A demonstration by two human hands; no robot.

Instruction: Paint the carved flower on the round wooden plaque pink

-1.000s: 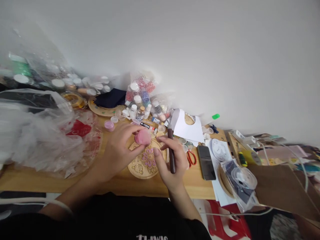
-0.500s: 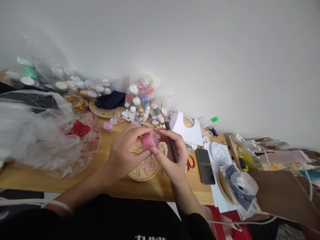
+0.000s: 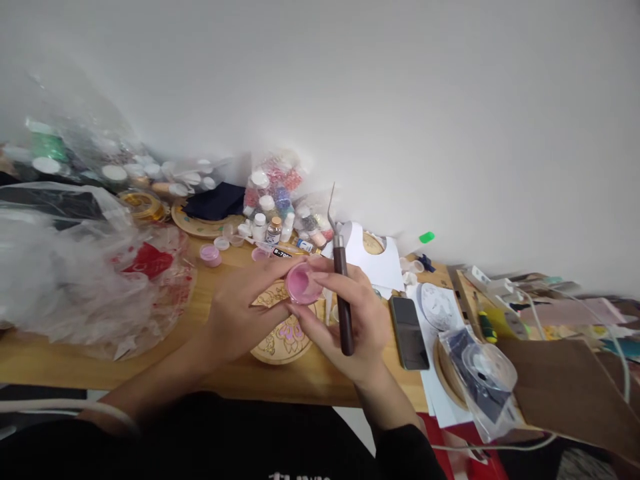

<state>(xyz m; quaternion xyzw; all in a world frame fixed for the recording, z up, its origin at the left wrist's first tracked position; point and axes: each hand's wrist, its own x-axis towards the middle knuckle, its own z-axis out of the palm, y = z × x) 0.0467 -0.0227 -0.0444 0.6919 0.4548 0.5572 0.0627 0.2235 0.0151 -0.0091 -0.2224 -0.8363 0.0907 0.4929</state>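
A plain pale wall (image 3: 450, 120) rises behind a crowded wooden table (image 3: 390, 387), and the person sits or stands close against its near edge, in black. The left hand (image 3: 243, 300) is closed on a small pink jar (image 3: 301, 283), thumb below and fingers above, its round mouth tipped toward the wearer. The right hand (image 3: 357, 307) meets it from the other side, fingertips at the jar, while also gripping a dark-handled tool (image 3: 343, 297) whose thin bent metal tip points up and away. So both hands are clamped, brought together around the jar, which is held above a round wooden disc (image 3: 280, 350) with outlined flowers, some petals filled in pinkish purple.

Just beyond the hands lies a tube (image 3: 283, 253) marked B-7000, partly hidden, with a small brown-capped bottle (image 3: 273, 231) behind it. Another pink pot (image 3: 211, 255) sits to the left, near a dark cloth (image 3: 215, 201). Rumpled clear plastic (image 3: 75, 280) with red patches fills the far left. On the right I see a dark phone (image 3: 409, 333) beside white sheets, then a spool (image 3: 489, 365) over a plastic bag, and a brown board (image 3: 565, 387) at the outer edge.
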